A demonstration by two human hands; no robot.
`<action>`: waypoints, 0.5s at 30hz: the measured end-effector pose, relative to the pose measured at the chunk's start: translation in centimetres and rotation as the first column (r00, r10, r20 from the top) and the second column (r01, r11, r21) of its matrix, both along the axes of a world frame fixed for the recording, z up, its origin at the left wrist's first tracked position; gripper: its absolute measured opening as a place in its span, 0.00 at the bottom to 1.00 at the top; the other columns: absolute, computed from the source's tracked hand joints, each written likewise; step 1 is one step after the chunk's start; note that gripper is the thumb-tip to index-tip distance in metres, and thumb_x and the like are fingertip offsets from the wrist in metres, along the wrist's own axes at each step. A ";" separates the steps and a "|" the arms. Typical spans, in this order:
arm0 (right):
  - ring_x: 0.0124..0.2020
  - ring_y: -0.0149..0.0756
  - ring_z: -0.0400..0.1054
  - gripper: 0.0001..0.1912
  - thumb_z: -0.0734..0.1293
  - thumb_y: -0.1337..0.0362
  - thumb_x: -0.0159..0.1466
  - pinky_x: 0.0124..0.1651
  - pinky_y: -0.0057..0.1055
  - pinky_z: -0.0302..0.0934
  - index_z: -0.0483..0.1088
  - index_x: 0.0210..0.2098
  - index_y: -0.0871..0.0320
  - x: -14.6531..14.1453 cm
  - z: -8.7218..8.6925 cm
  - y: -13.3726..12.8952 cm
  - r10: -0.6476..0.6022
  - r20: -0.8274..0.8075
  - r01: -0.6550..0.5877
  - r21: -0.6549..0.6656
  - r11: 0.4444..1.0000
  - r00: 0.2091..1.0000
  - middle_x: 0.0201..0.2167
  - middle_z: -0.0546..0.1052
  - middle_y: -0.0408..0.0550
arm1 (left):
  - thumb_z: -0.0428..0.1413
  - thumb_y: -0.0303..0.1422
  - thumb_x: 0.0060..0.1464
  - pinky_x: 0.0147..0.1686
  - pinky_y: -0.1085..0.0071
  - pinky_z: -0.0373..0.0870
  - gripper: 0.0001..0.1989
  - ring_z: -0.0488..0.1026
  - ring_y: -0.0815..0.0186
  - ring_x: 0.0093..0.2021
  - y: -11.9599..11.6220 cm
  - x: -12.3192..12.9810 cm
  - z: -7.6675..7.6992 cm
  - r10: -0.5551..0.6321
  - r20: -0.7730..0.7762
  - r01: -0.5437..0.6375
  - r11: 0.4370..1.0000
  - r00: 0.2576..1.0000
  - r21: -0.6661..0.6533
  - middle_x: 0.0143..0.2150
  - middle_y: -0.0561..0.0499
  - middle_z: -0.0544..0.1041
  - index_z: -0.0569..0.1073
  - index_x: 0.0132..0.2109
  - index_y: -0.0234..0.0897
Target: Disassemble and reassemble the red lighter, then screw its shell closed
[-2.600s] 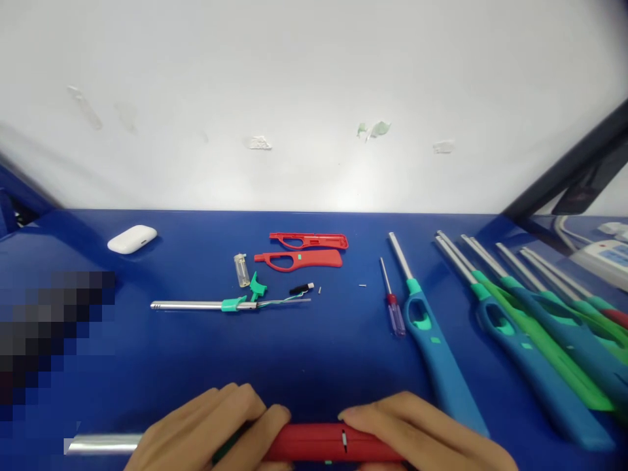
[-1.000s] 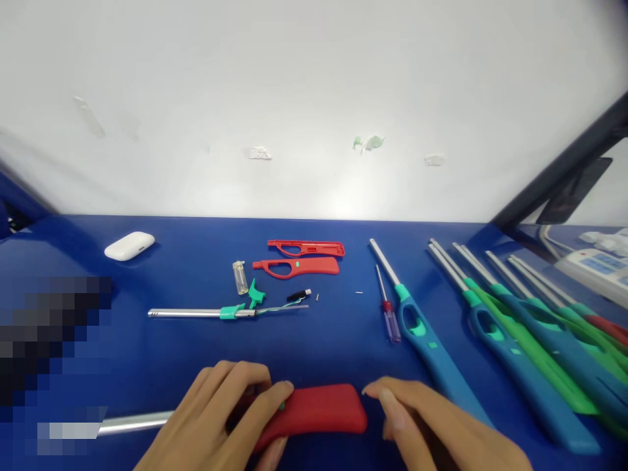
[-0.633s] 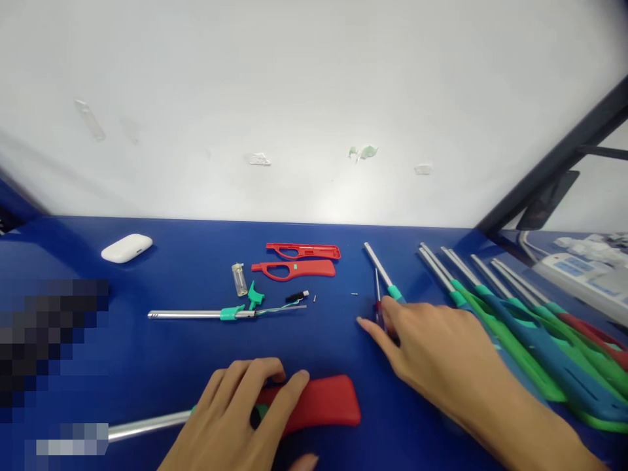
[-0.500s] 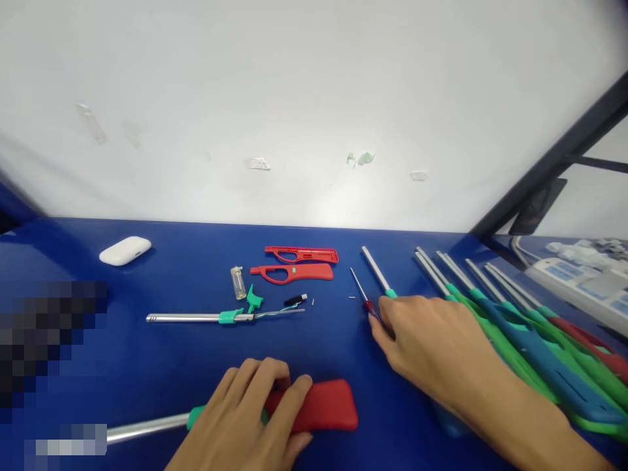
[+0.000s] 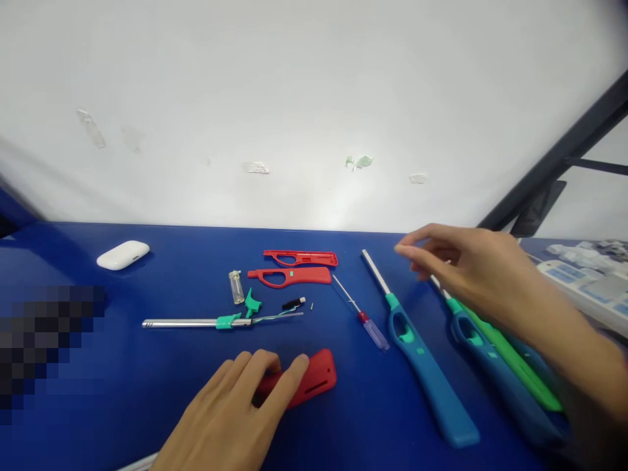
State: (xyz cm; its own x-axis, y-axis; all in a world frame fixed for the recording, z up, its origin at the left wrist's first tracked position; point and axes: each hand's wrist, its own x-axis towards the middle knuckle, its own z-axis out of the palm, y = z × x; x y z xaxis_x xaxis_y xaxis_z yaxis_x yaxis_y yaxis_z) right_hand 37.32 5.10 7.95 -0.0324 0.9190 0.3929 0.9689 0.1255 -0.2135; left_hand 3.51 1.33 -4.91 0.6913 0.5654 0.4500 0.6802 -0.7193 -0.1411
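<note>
My left hand (image 5: pixel 226 409) is wrapped round a red lighter (image 5: pixel 321 376); its slotted handle end shows beyond the fingers, and a bit of metal tube (image 5: pixel 140 463) shows at the bottom edge. My right hand (image 5: pixel 454 258) is raised at the right, thumb and forefinger tips pinched together. Whether anything small is in that pinch I cannot make out. Below it lie a long blue lighter (image 5: pixel 432 379), a dark blue lighter (image 5: pixel 505 386) and a green lighter (image 5: pixel 520 363), partly covered by my forearm. A screwdriver (image 5: pixel 375 335) with a clear purple handle rests on the blue table.
Two red casing halves (image 5: pixel 314 275) lie mid-table. Near them are a clear fuel tank (image 5: pixel 236 288), a green trigger (image 5: pixel 252 303), a metal tube (image 5: pixel 181 324) with wires and a black igniter (image 5: pixel 293 303). A white earbud case (image 5: pixel 122 255) sits far left.
My right hand has let go of the screwdriver, which now lies further left, and has risen up and to the right. The red lighter under my left hand has turned and tilted.
</note>
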 end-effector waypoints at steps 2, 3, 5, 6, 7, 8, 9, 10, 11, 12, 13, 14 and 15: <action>0.25 0.34 0.75 0.15 0.65 0.50 0.76 0.32 0.31 0.64 0.80 0.42 0.50 -1.2 -0.4 0.0 0.059 -0.032 -0.060 -0.047 0.997 0.998 0.29 0.84 0.40 | 0.40 0.30 0.74 0.36 0.61 0.85 0.23 0.86 0.57 0.41 0.2 0.5 0.9 -0.021 0.030 0.020 0.999 0.999 0.034 0.48 0.47 0.85 0.75 0.64 0.45; 0.25 0.34 0.75 0.14 0.65 0.51 0.76 0.32 0.31 0.63 0.81 0.43 0.49 -1.9 -0.9 -0.1 0.097 -0.017 -0.098 -0.113 0.989 0.995 0.30 0.84 0.39 | 0.41 0.32 0.76 0.36 0.62 0.84 0.21 0.85 0.57 0.40 0.2 0.8 1.3 -0.037 0.051 0.034 0.998 0.998 0.054 0.46 0.48 0.85 0.77 0.61 0.45; 0.31 0.36 0.78 0.08 0.68 0.57 0.75 0.37 0.33 0.65 0.81 0.45 0.49 -3.0 -2.3 -0.1 0.162 0.019 -0.154 -0.212 0.965 0.987 0.35 0.86 0.40 | 0.44 0.39 0.78 0.35 0.63 0.82 0.19 0.84 0.58 0.38 0.2 1.2 2.0 -0.059 0.099 0.051 0.995 0.993 0.083 0.44 0.48 0.85 0.79 0.57 0.44; 0.34 0.38 0.79 0.06 0.70 0.60 0.74 0.39 0.33 0.65 0.81 0.46 0.50 -3.3 -2.9 -0.1 0.184 0.036 -0.170 -0.242 0.955 0.982 0.38 0.86 0.41 | 0.45 0.41 0.78 0.34 0.64 0.81 0.19 0.84 0.59 0.37 0.2 1.4 2.1 -0.068 0.120 0.057 0.994 0.991 0.092 0.44 0.49 0.85 0.79 0.56 0.43; 0.38 0.41 0.80 0.05 0.72 0.63 0.72 0.41 0.34 0.66 0.81 0.46 0.50 -3.5 -3.6 0.0 0.198 0.047 -0.179 -0.261 0.948 0.979 0.40 0.86 0.43 | 0.45 0.42 0.78 0.35 0.64 0.80 0.19 0.83 0.60 0.37 0.2 1.5 2.2 -0.072 0.132 0.059 0.993 0.989 0.099 0.44 0.48 0.85 0.79 0.55 0.43; 0.41 0.42 0.81 0.06 0.72 0.66 0.71 0.42 0.34 0.66 0.81 0.47 0.51 -3.6 -4.2 0.1 0.206 0.054 -0.183 -0.281 0.942 0.977 0.42 0.86 0.44 | 0.45 0.42 0.78 0.36 0.64 0.80 0.19 0.83 0.59 0.38 0.2 1.5 2.2 -0.071 0.140 0.056 0.993 0.988 0.107 0.44 0.48 0.85 0.80 0.55 0.42; 0.43 0.43 0.81 0.06 0.73 0.67 0.70 0.43 0.34 0.66 0.80 0.47 0.52 -3.6 -4.6 0.2 0.209 0.055 -0.184 -0.298 0.937 0.976 0.43 0.85 0.45 | 0.45 0.41 0.78 0.38 0.64 0.79 0.19 0.82 0.59 0.40 0.2 1.5 2.0 -0.070 0.146 0.052 0.992 0.987 0.118 0.45 0.48 0.85 0.79 0.55 0.42; 0.44 0.43 0.81 0.06 0.72 0.68 0.71 0.43 0.34 0.66 0.80 0.46 0.53 -3.6 -5.0 0.3 0.207 0.053 -0.181 -0.311 0.933 0.977 0.43 0.85 0.45 | 0.45 0.41 0.78 0.39 0.63 0.78 0.19 0.82 0.58 0.41 0.2 1.5 1.8 -0.066 0.147 0.049 0.992 0.987 0.118 0.46 0.48 0.84 0.79 0.56 0.41; 0.44 0.42 0.81 0.05 0.71 0.69 0.72 0.43 0.33 0.66 0.80 0.44 0.53 -3.5 -5.3 0.5 0.200 0.047 -0.175 -0.321 0.931 0.979 0.43 0.85 0.45 | 0.45 0.40 0.78 0.41 0.62 0.77 0.19 0.81 0.57 0.43 0.1 1.4 1.5 -0.064 0.146 0.048 0.993 0.987 0.112 0.47 0.47 0.84 0.79 0.57 0.41; 0.44 0.42 0.80 0.06 0.69 0.69 0.73 0.43 0.33 0.66 0.80 0.43 0.53 -3.4 -5.6 0.6 0.192 0.040 -0.169 -0.328 0.929 0.980 0.42 0.84 0.45 | 0.45 0.40 0.78 0.42 0.61 0.77 0.19 0.80 0.56 0.45 0.0 1.3 1.1 -0.057 0.148 0.042 0.994 0.987 0.100 0.48 0.47 0.84 0.79 0.58 0.41; 0.43 0.41 0.80 0.07 0.68 0.69 0.74 0.43 0.33 0.65 0.79 0.41 0.54 -3.4 -5.8 0.8 0.184 0.033 -0.162 -0.333 0.929 0.982 0.41 0.84 0.45 | 0.44 0.39 0.78 0.44 0.60 0.76 0.19 0.80 0.55 0.46 -0.1 1.2 0.7 -0.044 0.150 0.032 0.996 0.988 0.080 0.49 0.46 0.83 0.78 0.60 0.41; 0.42 0.41 0.80 0.09 0.67 0.68 0.75 0.43 0.34 0.65 0.79 0.40 0.54 -3.4 -6.0 0.9 0.177 0.026 -0.158 -0.338 0.928 0.984 0.41 0.84 0.44 | 0.44 0.39 0.78 0.45 0.59 0.75 0.20 0.79 0.54 0.47 -0.2 1.0 0.3 -0.035 0.148 0.028 0.998 0.988 0.052 0.50 0.46 0.83 0.77 0.61 0.42; 0.41 0.42 0.80 0.09 0.67 0.68 0.75 0.42 0.34 0.64 0.78 0.39 0.54 -3.3 -6.1 1.0 0.172 0.019 -0.156 -0.342 0.927 0.985 0.40 0.83 0.45 | 0.43 0.40 0.78 0.47 0.58 0.74 0.20 0.78 0.54 0.48 -0.3 0.9 -0.1 -0.032 0.139 0.029 0.999 0.990 0.021 0.51 0.47 0.82 0.76 0.63 0.43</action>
State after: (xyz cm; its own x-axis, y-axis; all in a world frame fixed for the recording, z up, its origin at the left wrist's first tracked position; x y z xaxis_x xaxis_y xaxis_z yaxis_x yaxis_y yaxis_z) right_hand 34.00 6.08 1.86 -0.2051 0.9773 0.0539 0.9510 0.2120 -0.2251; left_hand 4.41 1.06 -5.00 0.6379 0.5354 0.5535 0.6719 -0.7382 -0.0603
